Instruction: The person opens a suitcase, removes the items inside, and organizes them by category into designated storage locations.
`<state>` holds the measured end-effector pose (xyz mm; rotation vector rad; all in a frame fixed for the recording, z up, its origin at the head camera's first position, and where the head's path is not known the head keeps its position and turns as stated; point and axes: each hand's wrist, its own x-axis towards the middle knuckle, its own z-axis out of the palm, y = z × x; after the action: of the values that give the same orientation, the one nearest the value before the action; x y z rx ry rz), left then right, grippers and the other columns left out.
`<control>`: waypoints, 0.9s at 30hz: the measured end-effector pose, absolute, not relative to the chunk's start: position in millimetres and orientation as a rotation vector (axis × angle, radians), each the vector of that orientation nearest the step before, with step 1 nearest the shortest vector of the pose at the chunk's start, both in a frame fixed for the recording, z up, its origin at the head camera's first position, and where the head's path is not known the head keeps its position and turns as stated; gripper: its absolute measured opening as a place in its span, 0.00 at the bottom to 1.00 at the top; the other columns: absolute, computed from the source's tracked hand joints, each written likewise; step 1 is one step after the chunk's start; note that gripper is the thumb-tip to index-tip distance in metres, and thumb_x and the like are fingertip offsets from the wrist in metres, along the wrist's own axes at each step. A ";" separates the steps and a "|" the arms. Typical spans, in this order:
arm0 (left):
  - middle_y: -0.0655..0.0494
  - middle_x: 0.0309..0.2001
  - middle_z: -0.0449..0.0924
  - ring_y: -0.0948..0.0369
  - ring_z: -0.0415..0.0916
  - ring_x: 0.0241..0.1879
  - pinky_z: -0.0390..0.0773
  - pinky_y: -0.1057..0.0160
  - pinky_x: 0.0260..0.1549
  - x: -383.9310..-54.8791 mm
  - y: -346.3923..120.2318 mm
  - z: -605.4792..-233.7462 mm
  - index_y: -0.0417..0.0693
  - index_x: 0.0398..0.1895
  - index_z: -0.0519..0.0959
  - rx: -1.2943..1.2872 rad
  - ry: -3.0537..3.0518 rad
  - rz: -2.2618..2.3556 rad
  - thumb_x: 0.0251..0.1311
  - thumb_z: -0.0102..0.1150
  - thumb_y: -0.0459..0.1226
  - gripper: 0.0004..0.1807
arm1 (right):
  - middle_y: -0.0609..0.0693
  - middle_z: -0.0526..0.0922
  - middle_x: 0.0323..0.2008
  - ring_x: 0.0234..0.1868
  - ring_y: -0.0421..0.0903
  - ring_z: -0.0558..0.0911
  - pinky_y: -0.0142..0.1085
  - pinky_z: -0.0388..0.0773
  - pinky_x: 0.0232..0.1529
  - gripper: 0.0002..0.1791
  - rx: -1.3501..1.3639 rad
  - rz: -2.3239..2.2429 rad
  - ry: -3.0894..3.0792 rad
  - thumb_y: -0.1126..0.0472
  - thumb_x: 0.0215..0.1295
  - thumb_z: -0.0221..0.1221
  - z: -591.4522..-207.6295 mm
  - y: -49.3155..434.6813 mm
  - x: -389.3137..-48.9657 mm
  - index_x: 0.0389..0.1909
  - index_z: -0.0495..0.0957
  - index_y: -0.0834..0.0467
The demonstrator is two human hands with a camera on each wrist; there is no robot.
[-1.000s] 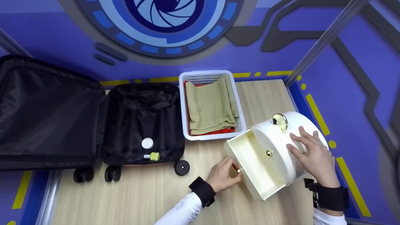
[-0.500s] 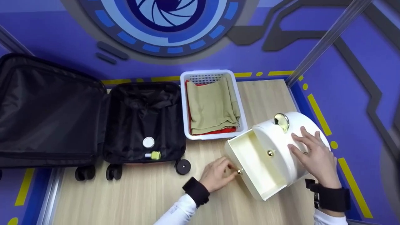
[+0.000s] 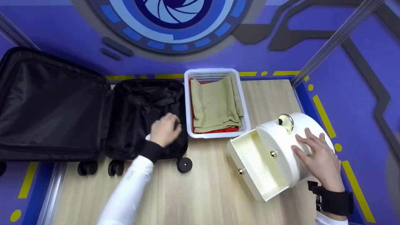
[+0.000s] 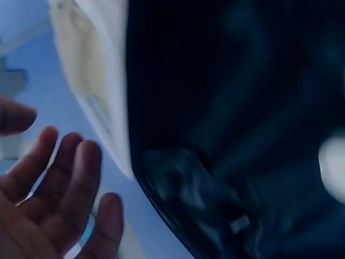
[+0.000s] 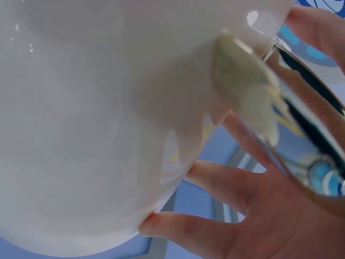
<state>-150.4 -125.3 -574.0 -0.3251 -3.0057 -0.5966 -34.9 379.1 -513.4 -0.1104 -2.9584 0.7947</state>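
My left hand hovers over the lower part of the open black suitcase, fingers loosely bent. In the left wrist view its fingers hold nothing. A small white disc peeks out beside it; the yellow-green item is hidden beneath the hand and wrist. My right hand rests spread on the curved top of a glossy white storage box, fingertips touching its surface in the right wrist view. The box's drawer is pulled out, with a gold knob on its front.
A white plastic basket with a folded khaki cloth over red fabric stands between suitcase and box. The suitcase lid lies open at left. Blue-purple walls border the wooden table.
My left hand has let go of the drawer knob and moved left and up, over the suitcase. The drawer stays pulled out. My right hand keeps its place on the box.
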 end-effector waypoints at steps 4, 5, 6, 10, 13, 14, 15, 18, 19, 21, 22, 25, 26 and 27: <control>0.33 0.59 0.87 0.33 0.88 0.57 0.86 0.33 0.55 -180.0 -158.5 -579.4 0.34 0.57 0.84 -0.209 -3.266 -0.293 0.72 0.66 0.44 0.22 | 0.65 0.74 0.81 0.84 0.82 0.62 0.34 0.65 0.21 0.29 -0.108 0.788 -2.949 0.47 0.74 0.73 -513.6 378.9 -34.6 0.69 0.86 0.58; 0.31 0.61 0.86 0.32 0.87 0.60 0.85 0.33 0.59 -184.4 -165.8 -584.4 0.32 0.60 0.83 -0.178 -3.330 -0.218 0.72 0.66 0.44 0.24 | 0.65 0.74 0.81 0.84 0.82 0.62 0.34 0.65 0.20 0.29 -0.106 0.789 -2.949 0.47 0.74 0.73 -513.7 378.8 -34.4 0.69 0.86 0.57; 0.29 0.63 0.86 0.32 0.86 0.62 0.84 0.33 0.61 -187.6 -172.6 -590.0 0.31 0.62 0.83 -0.143 -3.396 -0.152 0.72 0.66 0.45 0.27 | 0.65 0.74 0.81 0.84 0.82 0.62 0.34 0.65 0.20 0.29 -0.103 0.790 -2.946 0.47 0.74 0.73 -513.8 378.6 -34.2 0.69 0.86 0.57; 0.27 0.65 0.86 0.32 0.85 0.65 0.81 0.33 0.66 -191.8 -192.0 -612.6 0.30 0.63 0.84 -0.048 -3.590 -0.007 0.70 0.68 0.50 0.32 | 0.65 0.75 0.81 0.83 0.83 0.63 0.33 0.65 0.20 0.28 -0.093 0.786 -2.939 0.47 0.74 0.73 -514.0 378.7 -33.3 0.68 0.87 0.57; 0.26 0.67 0.84 0.31 0.84 0.67 0.80 0.32 0.68 -190.8 -198.9 -625.7 0.30 0.66 0.82 -0.018 -3.661 -0.001 0.68 0.69 0.53 0.37 | 0.64 0.75 0.81 0.82 0.83 0.63 0.35 0.66 0.20 0.28 -0.095 0.777 -2.939 0.47 0.74 0.73 -513.5 379.2 -33.0 0.68 0.87 0.57; 0.25 0.68 0.83 0.30 0.83 0.68 0.79 0.31 0.69 -190.1 -200.2 -628.0 0.30 0.67 0.81 -0.011 -3.675 -0.008 0.67 0.70 0.53 0.38 | 0.64 0.75 0.81 0.82 0.83 0.63 0.36 0.68 0.22 0.28 -0.098 0.772 -2.941 0.47 0.74 0.73 -513.2 379.1 -33.1 0.68 0.87 0.56; 0.25 0.69 0.82 0.30 0.82 0.69 0.79 0.31 0.70 -189.8 -200.9 -629.4 0.29 0.69 0.80 0.006 -3.689 -0.025 0.67 0.71 0.53 0.40 | 0.64 0.75 0.81 0.82 0.83 0.64 0.38 0.71 0.23 0.28 -0.100 0.767 -2.944 0.46 0.74 0.73 -513.0 379.1 -33.3 0.68 0.87 0.56; 0.24 0.70 0.81 0.30 0.81 0.71 0.78 0.32 0.71 -192.8 -203.9 -635.1 0.29 0.70 0.77 0.041 -3.720 -0.058 0.63 0.76 0.51 0.43 | 0.63 0.75 0.81 0.83 0.83 0.64 0.43 0.75 0.25 0.28 -0.109 0.760 -2.951 0.46 0.74 0.73 -512.7 379.1 -33.6 0.68 0.87 0.56; 0.25 0.69 0.82 0.30 0.81 0.71 0.78 0.32 0.71 -194.6 -205.9 -638.9 0.30 0.69 0.78 0.059 -3.726 -0.074 0.61 0.78 0.51 0.42 | 0.63 0.75 0.81 0.82 0.83 0.64 0.45 0.77 0.26 0.28 -0.109 0.758 -2.950 0.46 0.74 0.73 -512.8 378.9 -33.9 0.68 0.87 0.56; 0.27 0.66 0.85 0.31 0.83 0.68 0.81 0.33 0.69 -200.0 -215.2 -654.4 0.32 0.63 0.83 0.058 -3.727 -0.095 0.58 0.80 0.51 0.38 | 0.63 0.75 0.81 0.83 0.82 0.64 0.48 0.79 0.26 0.28 -0.107 0.762 -2.950 0.46 0.74 0.73 -513.4 378.7 -34.2 0.68 0.87 0.56; 0.28 0.64 0.87 0.31 0.85 0.66 0.82 0.33 0.67 -202.9 -220.9 -664.6 0.34 0.59 0.85 0.045 -3.722 -0.103 0.57 0.80 0.51 0.35 | 0.63 0.75 0.81 0.83 0.82 0.64 0.48 0.79 0.25 0.28 -0.108 0.764 -2.949 0.46 0.74 0.74 -513.8 378.6 -34.2 0.68 0.87 0.56; 0.29 0.62 0.88 0.31 0.86 0.64 0.84 0.34 0.65 -208.3 -230.3 -673.9 0.36 0.54 0.87 0.059 -3.709 -0.246 0.58 0.77 0.50 0.29 | 0.63 0.76 0.80 0.83 0.82 0.64 0.44 0.77 0.24 0.28 -0.105 0.768 -2.938 0.47 0.73 0.74 -514.6 378.8 -33.5 0.67 0.88 0.56; 0.28 0.62 0.88 0.31 0.86 0.63 0.84 0.34 0.65 -212.3 -235.0 -680.7 0.36 0.54 0.87 0.071 -3.685 -0.324 0.58 0.75 0.52 0.30 | 0.64 0.76 0.80 0.83 0.82 0.64 0.41 0.74 0.23 0.27 -0.104 0.772 -2.934 0.47 0.73 0.74 -514.9 379.0 -33.1 0.67 0.88 0.56; 0.26 0.63 0.86 0.30 0.85 0.64 0.83 0.34 0.66 -215.4 -237.8 -683.6 0.35 0.56 0.85 0.097 -3.655 -0.422 0.58 0.73 0.52 0.32 | 0.64 0.76 0.80 0.83 0.82 0.64 0.39 0.71 0.21 0.27 -0.102 0.776 -2.929 0.47 0.73 0.74 -515.2 379.3 -32.6 0.67 0.88 0.56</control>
<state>-215.4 -237.8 -683.6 0.0965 -3.6547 -0.4225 -32.6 379.3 -515.2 -0.1024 -2.9294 0.7760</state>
